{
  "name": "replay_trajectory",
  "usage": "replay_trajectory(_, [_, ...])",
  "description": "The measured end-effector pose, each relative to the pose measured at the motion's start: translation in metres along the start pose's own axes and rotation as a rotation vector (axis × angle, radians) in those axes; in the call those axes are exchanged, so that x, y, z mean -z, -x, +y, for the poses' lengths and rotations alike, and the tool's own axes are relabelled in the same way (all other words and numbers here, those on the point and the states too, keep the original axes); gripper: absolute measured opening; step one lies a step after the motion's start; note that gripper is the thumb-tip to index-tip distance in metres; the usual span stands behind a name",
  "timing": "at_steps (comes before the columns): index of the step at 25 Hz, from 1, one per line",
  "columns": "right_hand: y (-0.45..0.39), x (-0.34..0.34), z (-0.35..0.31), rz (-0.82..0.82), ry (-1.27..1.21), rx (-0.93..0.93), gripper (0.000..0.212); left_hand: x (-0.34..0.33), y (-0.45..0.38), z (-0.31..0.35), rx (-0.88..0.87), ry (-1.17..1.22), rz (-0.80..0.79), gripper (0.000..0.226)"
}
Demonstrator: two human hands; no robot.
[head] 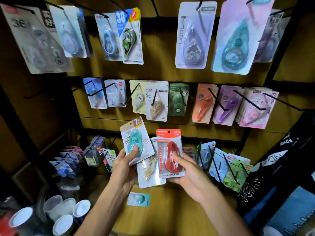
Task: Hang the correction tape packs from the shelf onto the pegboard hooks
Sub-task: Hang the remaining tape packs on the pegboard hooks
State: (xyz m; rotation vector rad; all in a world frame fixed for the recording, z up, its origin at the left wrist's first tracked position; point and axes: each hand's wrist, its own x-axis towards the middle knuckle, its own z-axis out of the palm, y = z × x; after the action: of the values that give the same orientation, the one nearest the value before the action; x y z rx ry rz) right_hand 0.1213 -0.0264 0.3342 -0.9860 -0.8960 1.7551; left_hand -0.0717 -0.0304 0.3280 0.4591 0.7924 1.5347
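My left hand (125,165) grips a teal correction tape pack (135,139) with the thumb on its blister, tilted slightly left. My right hand (187,174) holds a red correction tape pack (170,154) upright, thumb across the red dispenser. Behind and between these two sits a clear beige pack (148,172); which hand holds it I cannot tell. One more teal pack (138,199) lies flat on the wooden shelf (170,210) below my hands. The pegboard (162,72) rises in front, its black hooks (218,101) carrying rows of hung packs.
Lower hooks at left (95,154) and right (226,166) hold more packs. Several cylindrical cups (68,212) stand at bottom left. A dark printed bag (272,167) hangs at the right edge. A black frame post (34,133) runs down the left side.
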Motion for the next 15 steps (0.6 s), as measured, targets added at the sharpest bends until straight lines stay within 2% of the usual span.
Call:
replay_trajectory(6, [-0.001, -0.033, 0.003, -0.032, 0.071, 0.082, 0.034, 0.011, 0.011, 0.015, -0.025, -0.039, 0.028, 0.04])
replay_trajectory(12, [-0.001, -0.043, 0.006, -0.065, 0.066, 0.061, 0.028, 0.012, 0.017, 0.025, -0.041, -0.029, -0.008, 0.022])
replay_trajectory(15, [-0.001, -0.047, 0.008, -0.026, 0.066, 0.112, 0.024, 0.015, 0.017, 0.024, -0.044, -0.038, -0.003, 0.03])
